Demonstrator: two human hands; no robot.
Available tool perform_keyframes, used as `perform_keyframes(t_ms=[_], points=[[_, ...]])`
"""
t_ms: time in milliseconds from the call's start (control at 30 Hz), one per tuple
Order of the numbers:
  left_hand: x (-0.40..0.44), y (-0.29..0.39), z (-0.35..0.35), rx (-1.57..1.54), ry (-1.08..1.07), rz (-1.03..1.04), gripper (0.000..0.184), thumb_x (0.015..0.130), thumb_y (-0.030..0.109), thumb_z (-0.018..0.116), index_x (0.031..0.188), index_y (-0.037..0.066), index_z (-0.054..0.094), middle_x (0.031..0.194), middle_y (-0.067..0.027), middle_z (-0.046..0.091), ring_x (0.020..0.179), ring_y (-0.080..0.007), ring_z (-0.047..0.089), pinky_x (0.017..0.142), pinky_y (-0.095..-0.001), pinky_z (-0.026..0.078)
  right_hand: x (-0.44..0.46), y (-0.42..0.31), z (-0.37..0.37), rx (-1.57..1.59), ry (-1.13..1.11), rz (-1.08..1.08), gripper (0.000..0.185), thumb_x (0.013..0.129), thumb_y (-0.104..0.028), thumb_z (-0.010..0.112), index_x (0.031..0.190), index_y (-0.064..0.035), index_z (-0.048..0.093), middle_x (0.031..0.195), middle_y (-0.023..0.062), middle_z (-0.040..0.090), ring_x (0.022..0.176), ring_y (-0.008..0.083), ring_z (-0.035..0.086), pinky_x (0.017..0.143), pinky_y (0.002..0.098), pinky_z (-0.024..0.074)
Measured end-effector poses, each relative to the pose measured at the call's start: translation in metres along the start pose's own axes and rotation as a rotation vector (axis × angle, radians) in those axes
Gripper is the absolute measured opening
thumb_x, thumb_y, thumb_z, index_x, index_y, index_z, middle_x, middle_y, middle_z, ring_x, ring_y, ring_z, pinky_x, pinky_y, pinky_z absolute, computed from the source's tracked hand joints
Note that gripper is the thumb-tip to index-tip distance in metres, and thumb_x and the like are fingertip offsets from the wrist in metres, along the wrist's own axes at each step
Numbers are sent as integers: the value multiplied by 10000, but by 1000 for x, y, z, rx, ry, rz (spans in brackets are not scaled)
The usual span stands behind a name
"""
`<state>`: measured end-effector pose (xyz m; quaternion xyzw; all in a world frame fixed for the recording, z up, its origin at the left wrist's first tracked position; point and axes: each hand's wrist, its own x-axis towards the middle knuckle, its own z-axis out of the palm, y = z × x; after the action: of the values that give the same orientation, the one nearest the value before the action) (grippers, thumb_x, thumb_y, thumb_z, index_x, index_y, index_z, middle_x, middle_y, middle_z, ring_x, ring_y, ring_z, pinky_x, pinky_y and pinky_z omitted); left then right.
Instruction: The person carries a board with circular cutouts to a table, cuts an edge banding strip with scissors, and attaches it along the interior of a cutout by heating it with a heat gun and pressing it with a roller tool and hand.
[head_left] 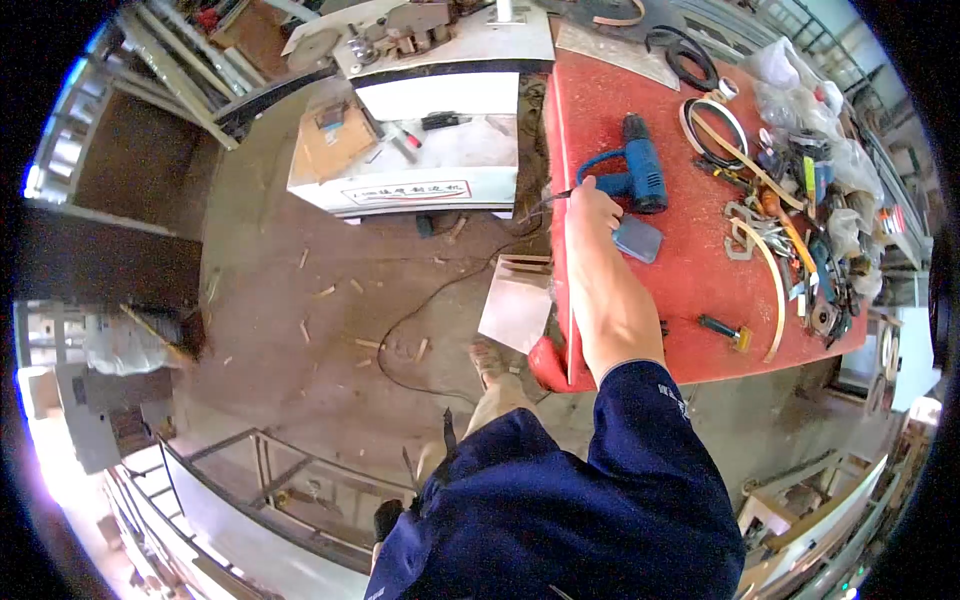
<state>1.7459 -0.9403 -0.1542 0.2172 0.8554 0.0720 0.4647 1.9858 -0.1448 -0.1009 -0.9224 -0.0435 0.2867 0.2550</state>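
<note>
My right hand (595, 208) is over the left edge of the red table (690, 300), its fingers closed on something I cannot make out. A thin dark end shows at the fingertips, near a black cord. Just right of the fingers lies a blue heat gun (647, 172), its nozzle end towards the back. A flat blue-grey piece (637, 240) rests beside my wrist. My left hand is not in view.
Tools, pliers and plastic bags (845, 225) crowd the table's right side, near black and white rings (712, 130). A white machine (405, 190) stands front left. The cord (385, 345) winds across the floor among wood scraps. A white board (515, 305) leans beside the table.
</note>
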Motion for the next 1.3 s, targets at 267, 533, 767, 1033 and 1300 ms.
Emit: perform_keyframes(t_ms=[267,533,767,1033,1300], points=[[116,77,-95,174,-90,221,185,877,103,552,1001,52,677,1005,-154,691,878,-344,662,801,-462,531,-15,-15,-23,-30,20,-48,729,828,-495,727,1273,42,515,1300,167,515,1249,329,491,1008,463,441],[219,139,-191,127,-207,528,180,880,102,552,1001,46,674,994,-153,692,855,-341,665,777,-451,536,-122,143,-109,891,-672,-390,372,861,-220,762,1078,13,570,941,76,657,772,129,586,613,347,461],[276,271,-191,234,-253,927,208,934,103,548,1079,10,664,1038,-163,682,878,-271,669,767,-378,545,-213,401,-232,464,-777,-610,632,869,-278,794,1301,31,450,1126,119,604,1023,192,586,920,348,489],[251,303,-91,253,-707,837,293,1004,167,486,1168,5,666,1053,-102,708,873,-174,666,789,-339,536,-217,500,-317,539,-669,-412,697,859,-314,801,1347,10,423,1131,105,598,1003,173,589,880,332,497],[85,314,53,767,-863,1791,364,891,113,580,1241,48,654,1248,-169,663,1136,-350,636,1000,-421,498,-169,576,-410,967,-417,-310,671,828,-287,823,1326,-22,458,1057,61,624,905,156,610,804,318,510]])
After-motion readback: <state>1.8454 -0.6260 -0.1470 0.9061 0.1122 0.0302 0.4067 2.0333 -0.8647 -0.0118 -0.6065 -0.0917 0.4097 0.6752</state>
